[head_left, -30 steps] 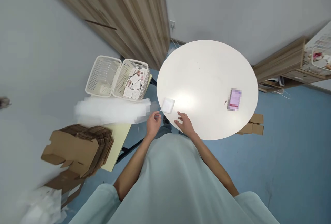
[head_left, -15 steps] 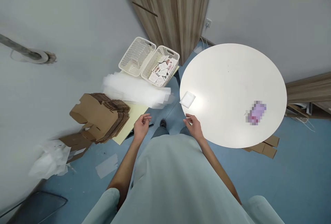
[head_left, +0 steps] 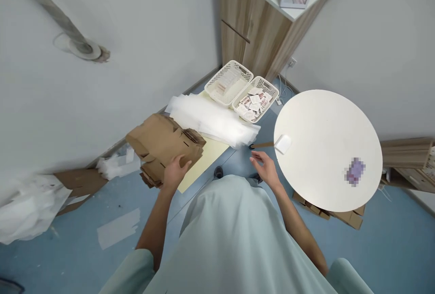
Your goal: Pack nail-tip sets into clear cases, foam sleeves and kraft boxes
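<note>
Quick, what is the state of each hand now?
Left hand: open, fingers resting on the flat cardboard stack.
Right hand: open, holding nothing.

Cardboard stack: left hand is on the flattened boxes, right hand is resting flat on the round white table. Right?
Not quite. The left hand is on the stack of flattened cardboard boxes, but the head view shows the right hand open in the air beside the round white table, off its edge, not resting on it.

The left arm reaches forward and to the left, nearly straight, bare from the short sleeve down. The left hand [head_left: 174, 172] lies palm down, fingers spread and loosely curled. The right arm bends at the elbow; the right hand [head_left: 266, 169] hovers open, fingers extended leftward.
</note>
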A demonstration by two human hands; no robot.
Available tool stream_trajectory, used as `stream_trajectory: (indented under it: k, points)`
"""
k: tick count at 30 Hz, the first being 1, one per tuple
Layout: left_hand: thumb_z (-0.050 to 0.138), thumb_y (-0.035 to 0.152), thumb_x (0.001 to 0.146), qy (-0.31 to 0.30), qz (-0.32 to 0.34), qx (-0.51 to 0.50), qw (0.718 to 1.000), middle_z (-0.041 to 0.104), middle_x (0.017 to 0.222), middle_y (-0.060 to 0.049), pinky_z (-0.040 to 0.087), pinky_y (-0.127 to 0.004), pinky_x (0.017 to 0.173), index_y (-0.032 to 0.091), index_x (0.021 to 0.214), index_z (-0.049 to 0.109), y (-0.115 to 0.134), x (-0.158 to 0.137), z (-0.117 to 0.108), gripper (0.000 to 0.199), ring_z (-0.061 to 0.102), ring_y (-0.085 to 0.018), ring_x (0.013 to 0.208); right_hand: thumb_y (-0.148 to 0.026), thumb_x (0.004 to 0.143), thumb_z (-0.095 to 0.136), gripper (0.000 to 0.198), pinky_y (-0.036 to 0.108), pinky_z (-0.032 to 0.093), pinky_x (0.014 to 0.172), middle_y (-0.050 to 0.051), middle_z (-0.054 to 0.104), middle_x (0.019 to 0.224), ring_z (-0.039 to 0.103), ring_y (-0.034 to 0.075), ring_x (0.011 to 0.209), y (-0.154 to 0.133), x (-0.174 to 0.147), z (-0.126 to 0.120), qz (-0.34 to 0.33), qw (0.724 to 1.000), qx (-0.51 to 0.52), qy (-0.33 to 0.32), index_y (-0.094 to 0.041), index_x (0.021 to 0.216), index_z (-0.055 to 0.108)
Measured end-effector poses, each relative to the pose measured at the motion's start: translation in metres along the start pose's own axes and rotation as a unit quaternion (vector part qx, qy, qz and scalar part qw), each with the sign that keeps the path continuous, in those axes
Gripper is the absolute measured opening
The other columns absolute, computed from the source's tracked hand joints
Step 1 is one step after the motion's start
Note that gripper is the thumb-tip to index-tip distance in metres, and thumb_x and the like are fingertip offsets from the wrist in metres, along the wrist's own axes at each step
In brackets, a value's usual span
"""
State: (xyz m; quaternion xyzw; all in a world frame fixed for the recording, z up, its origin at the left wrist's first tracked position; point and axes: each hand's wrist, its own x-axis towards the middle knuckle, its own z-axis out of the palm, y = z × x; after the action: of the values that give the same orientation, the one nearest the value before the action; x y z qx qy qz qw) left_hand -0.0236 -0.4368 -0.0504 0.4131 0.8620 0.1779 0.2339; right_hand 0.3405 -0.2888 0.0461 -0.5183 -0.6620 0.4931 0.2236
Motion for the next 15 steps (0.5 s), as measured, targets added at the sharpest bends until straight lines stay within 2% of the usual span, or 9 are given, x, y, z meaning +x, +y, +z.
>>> stream_trajectory:
  k: [3, 7, 11, 15]
  points:
    - [0.056, 0.05, 0.094, -0.012, 0.034, -0.015, 0.999, 0.072, 0.13, -0.017, 0.054, -0.046, 0.105, 0.018, 0.12, 0.071, -0.022, 0.001, -0.001, 0.044, 0.067, -0.036, 0.121, -0.051, 0.099, 0.063, 0.039, 0.044, 0.059, 0.106, 0.011, 0.074, 0.126, 0.073, 0.026, 0.114, -0.022, 0.005, 0.034, -0.017, 0.999, -0.025, -0.035, -0.023, 0.124, 0.074]
    - [0.058, 0.049, 0.093, -0.015, 0.085, -0.028, 0.996, 0.074, 0.126, -0.017, 0.052, -0.047, 0.107, 0.02, 0.119, 0.073, -0.027, 0.004, 0.0, 0.041, 0.067, -0.036, 0.12, -0.047, 0.101, 0.062, 0.034, 0.045, 0.058, 0.105, 0.01, 0.075, 0.125, 0.072, 0.027, 0.113, -0.046, 0.006, 0.069, -0.027, 0.994, -0.062, -0.083, -0.024, 0.123, 0.075]
    - [0.055, 0.04, 0.095, -0.033, 0.104, -0.055, 0.993, 0.077, 0.12, -0.015, 0.054, -0.046, 0.104, 0.022, 0.113, 0.075, -0.027, 0.01, 0.0, 0.033, 0.07, -0.034, 0.114, -0.043, 0.103, 0.061, 0.033, 0.043, 0.059, 0.1, 0.01, 0.075, 0.121, 0.072, 0.026, 0.109, -0.063, 0.008, 0.088, -0.049, 0.987, -0.105, -0.115, -0.024, 0.126, 0.075]
    - [0.041, 0.033, 0.101, -0.039, 0.091, -0.047, 0.994, 0.078, 0.121, -0.016, 0.056, -0.043, 0.097, 0.02, 0.114, 0.075, -0.029, 0.017, 0.001, 0.039, 0.073, -0.033, 0.107, -0.037, 0.104, 0.061, 0.031, 0.042, 0.059, 0.099, 0.01, 0.075, 0.123, 0.072, 0.027, 0.111, -0.078, 0.016, 0.103, -0.061, 0.977, -0.145, -0.144, -0.024, 0.129, 0.074]
